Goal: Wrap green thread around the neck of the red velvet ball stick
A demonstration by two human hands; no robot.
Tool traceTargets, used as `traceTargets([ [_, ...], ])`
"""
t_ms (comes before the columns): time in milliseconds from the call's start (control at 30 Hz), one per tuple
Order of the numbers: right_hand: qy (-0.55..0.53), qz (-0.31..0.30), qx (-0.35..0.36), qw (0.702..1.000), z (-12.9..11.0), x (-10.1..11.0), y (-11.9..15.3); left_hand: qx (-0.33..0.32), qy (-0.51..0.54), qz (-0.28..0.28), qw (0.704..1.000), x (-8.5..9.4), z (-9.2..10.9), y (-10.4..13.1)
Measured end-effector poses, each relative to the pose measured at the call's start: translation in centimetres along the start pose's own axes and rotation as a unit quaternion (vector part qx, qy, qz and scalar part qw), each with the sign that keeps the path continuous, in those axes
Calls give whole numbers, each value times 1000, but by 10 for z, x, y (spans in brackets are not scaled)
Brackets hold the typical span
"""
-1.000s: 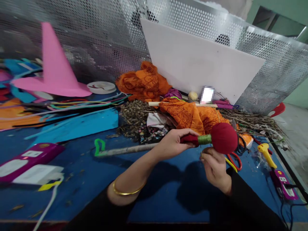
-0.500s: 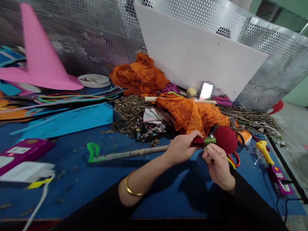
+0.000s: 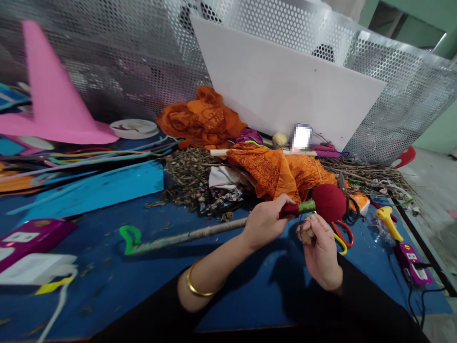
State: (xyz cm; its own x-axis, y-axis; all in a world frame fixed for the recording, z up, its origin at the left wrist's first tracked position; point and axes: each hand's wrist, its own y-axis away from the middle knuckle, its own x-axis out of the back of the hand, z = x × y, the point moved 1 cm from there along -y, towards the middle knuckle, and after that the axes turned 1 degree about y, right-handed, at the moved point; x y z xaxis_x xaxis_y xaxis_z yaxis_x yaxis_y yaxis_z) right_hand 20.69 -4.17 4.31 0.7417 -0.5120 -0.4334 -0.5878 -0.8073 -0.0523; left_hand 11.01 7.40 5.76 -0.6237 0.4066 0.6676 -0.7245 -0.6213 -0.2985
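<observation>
A long stick [image 3: 193, 234] lies in my left hand [image 3: 266, 220], whose fingers are wrapped round it near a dark red wrapped section. Beyond my fingers comes a band of green thread [image 3: 307, 206], and at that end sits a dark red ball [image 3: 329, 202]. The stick's other end carries a bent fuzzy green pipe cleaner [image 3: 130, 236]. Just below the green band, my right hand [image 3: 323, 252] pinches a small tan lump [image 3: 306, 231]; its kind is unclear. Close by on the right are dark-handled scissors [image 3: 344, 190] and a pair with red and yellow handles [image 3: 345, 234].
Orange patterned cloth [image 3: 274, 171] and dry plant bits [image 3: 189, 176] lie behind my hands. A pink pointed hat [image 3: 60, 100] stands at left, above a blue sheet [image 3: 96, 190]. To the right are a yellow glue gun [image 3: 390, 224] and a purple power strip [image 3: 412, 264].
The view has shifted slightly. My right hand has dropped a little away from the green band, showing more of the tan lump. My left hand keeps its hold on the stick.
</observation>
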Motion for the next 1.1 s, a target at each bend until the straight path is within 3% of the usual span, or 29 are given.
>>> traceTargets([
  [133, -11, 62, 33, 997, 8, 2, -5, -11, -27, 45, 999, 7, -6, -1],
  [233, -38, 95, 4, 995, 16, 5, -10, -17, -27, 55, 998, 7, -7, 1],
  [433, -40, 65, -40, 996, 22, 7, -19, -38, -35, 31, 998, -2, -5, 6],
  [633, -64, 133, -68, 987, 23, 9, -24, -52, -55, 26, 997, -5, -1, 9],
  [833, -75, 132, -50, 987, 20, 3, -23, 1, -47, 44, 998, -1, 3, 13],
  [900, -82, 125, -55, 987, 19, 1, -23, 14, -40, 26, 999, 5, 2, 12],
  [1100, -84, 97, -62, 990, 29, 2, -23, 55, -109, -104, 987, 25, 4, 7],
])
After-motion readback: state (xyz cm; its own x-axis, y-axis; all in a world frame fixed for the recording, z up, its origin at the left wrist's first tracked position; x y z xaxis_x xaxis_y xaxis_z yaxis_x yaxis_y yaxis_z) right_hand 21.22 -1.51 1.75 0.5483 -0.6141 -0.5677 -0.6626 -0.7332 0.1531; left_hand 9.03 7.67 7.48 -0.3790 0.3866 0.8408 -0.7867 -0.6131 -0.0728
